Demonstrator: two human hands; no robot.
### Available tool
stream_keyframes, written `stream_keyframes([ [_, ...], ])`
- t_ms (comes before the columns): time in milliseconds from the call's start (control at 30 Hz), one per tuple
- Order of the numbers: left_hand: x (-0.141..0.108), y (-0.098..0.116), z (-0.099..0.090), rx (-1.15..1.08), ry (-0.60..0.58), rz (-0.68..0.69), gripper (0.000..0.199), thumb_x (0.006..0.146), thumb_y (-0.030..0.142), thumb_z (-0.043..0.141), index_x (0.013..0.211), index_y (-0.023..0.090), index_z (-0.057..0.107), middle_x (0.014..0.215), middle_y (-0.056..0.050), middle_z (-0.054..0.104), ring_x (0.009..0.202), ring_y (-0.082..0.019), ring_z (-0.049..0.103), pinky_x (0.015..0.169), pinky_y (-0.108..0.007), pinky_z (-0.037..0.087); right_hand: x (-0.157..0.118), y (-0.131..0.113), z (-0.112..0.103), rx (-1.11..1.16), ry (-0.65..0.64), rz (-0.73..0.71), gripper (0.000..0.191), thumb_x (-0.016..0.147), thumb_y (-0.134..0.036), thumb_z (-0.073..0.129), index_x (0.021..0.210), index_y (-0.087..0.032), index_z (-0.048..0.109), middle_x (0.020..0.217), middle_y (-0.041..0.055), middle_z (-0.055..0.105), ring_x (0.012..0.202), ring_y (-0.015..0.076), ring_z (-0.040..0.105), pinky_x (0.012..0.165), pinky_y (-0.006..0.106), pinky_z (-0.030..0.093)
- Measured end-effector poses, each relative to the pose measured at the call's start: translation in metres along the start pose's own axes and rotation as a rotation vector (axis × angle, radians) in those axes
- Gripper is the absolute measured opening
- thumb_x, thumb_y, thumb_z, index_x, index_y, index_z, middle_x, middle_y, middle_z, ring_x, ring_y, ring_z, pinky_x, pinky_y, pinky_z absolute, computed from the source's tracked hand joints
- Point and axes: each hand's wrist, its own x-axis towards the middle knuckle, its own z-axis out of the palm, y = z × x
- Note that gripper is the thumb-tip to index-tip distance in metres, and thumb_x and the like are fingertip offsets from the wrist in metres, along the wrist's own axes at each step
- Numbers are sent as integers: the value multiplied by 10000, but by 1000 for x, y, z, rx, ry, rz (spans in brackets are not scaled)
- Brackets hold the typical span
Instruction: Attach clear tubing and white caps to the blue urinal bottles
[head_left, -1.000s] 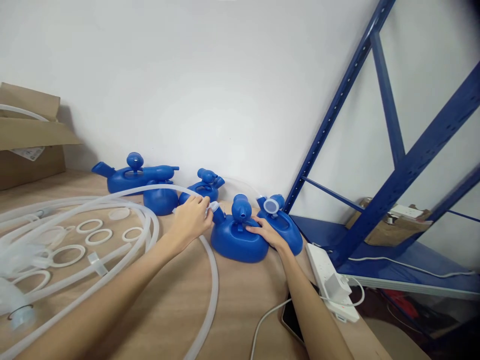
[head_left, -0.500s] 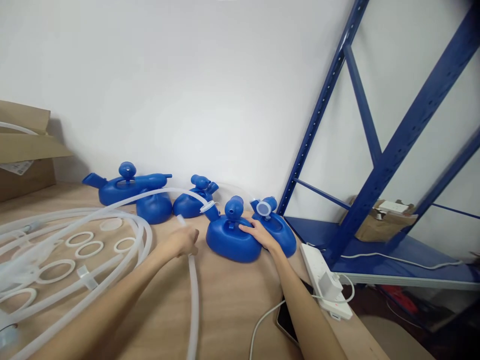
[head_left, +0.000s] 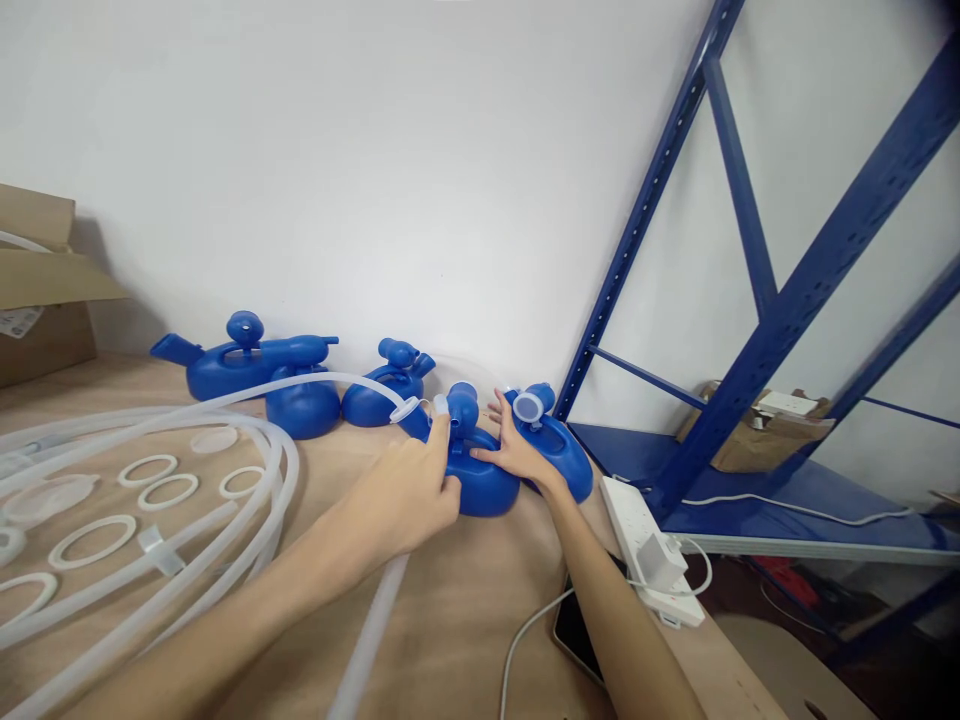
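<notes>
Toward the middle of the wooden table (head_left: 480, 640), the blue bottle (head_left: 486, 492) stood upright between the person's two hands, low and rounded, with a ball-shaped head (head_left: 463, 408) on top and a neck (head_left: 415, 425) slanting up to the left. A white cap (head_left: 405, 410) sat at the neck's mouth, and a coiled tube (head_left: 322, 379) arched away from it to the left.

The left hand (head_left: 409, 500) had its fingers curled around a loose tube (head_left: 369, 635), the index finger stretched along it toward the clear end piece (head_left: 441, 404), just beside the ball-shaped head. That hand blocked the view of the bottle's left side. The right hand (head_left: 517, 452) was open, its thumb resting on the bottle and its other fingers spread upward in front of the neighbouring bottle (head_left: 568, 462), which carried a pale disc (head_left: 529, 407).

Along the wall (head_left: 360, 180) stood more blue bottles (head_left: 302, 405), near a cardboard box (head_left: 45, 335) with its flaps raised. Flat white rings (head_left: 169, 492) lay among the coils, together with a thin translucent disc (head_left: 214, 440). To the right, a dark phone (head_left: 576, 640) lay partly hidden under the forearm, near a white power strip (head_left: 637, 535) with a boxy adapter (head_left: 661, 562) plugged in. Beyond the table's edge rose a blue metal rack (head_left: 739, 190) with punched uprights, a crumpled brown paper bag (head_left: 750, 445) on its shelf.

The bottles looked like smooth, slightly glossy plastic; the tubing was milky and semi-clear; the tabletop showed a faint wood grain.
</notes>
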Motion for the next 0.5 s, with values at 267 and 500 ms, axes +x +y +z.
stream_keyframes([
  [267, -21, 11, -9, 115, -60, 135, 749, 924, 193, 416, 1636, 29, 249, 813, -133, 736, 693, -288, 712, 631, -348, 485, 10, -31, 18, 153, 67, -105, 688, 949, -608, 579, 1584, -399, 418, 1736, -9, 266, 1610, 258, 241, 1301, 481, 239],
  [500, -10, 3, -4, 3, -5, 178, 735, 872, 108, 428, 1603, 84, 349, 741, -65, 689, 692, -264, 699, 762, -361, 537, 15, -40, 38, 84, 190, -139, 538, 982, -661, 524, 1378, -308, 614, 1491, 65, 569, 1435, 261, 487, 1226, 440, 369],
])
